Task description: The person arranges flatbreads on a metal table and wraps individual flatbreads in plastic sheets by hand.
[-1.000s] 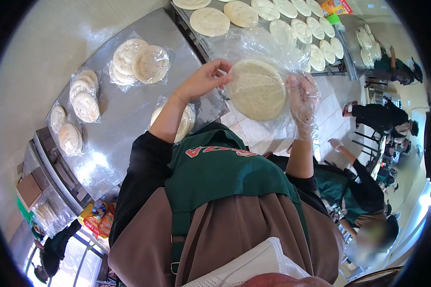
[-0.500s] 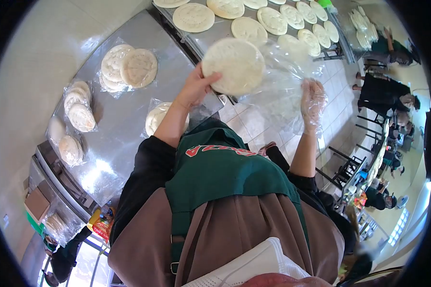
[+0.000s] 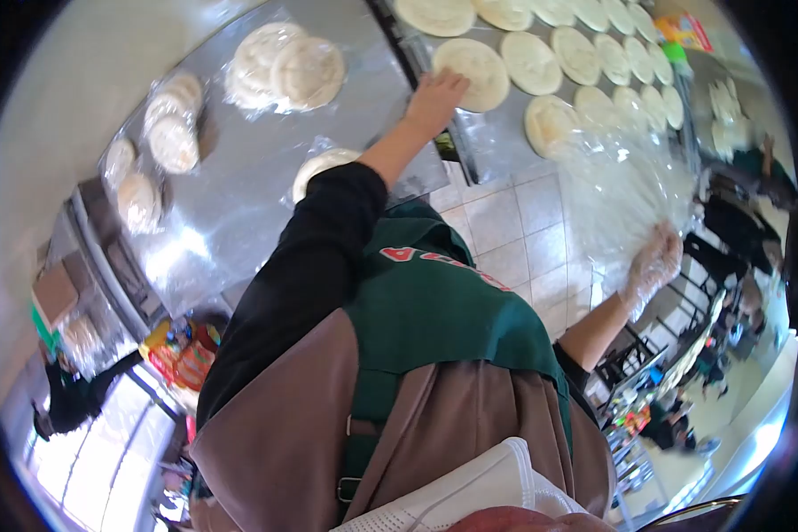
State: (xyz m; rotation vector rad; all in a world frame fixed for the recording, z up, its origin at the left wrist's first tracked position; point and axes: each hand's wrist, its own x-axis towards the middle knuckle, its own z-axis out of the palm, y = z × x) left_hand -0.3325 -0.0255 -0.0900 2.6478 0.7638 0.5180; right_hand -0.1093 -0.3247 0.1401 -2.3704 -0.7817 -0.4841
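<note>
My left hand [image 3: 437,99], bare, reaches over the metal table. Its fingers are closed on the near edge of a round pale flatbread [image 3: 477,78], which lies among others; the thumb is hidden. My right hand [image 3: 656,262], in a clear plastic glove, pinches the lower edge of a large clear plastic bag [image 3: 625,195]. The bag hangs spread out in front of me, partly overlapping the flatbreads behind it. A single flatbread [image 3: 554,127] lies near the table corner, partly behind the bag.
Bagged flatbreads [image 3: 309,73] lie in groups on the left steel table [image 3: 248,177]. Another bagged bread [image 3: 324,168] is beside my left forearm. A cardboard box [image 3: 55,297] stands at lower left. Tiled floor [image 3: 496,226] shows below the bag. Several people work at right.
My left hand has moved forward, and the flatbread held up beside the bag now lies on the table under its fingers. My right hand and bag have moved right, away from it.
</note>
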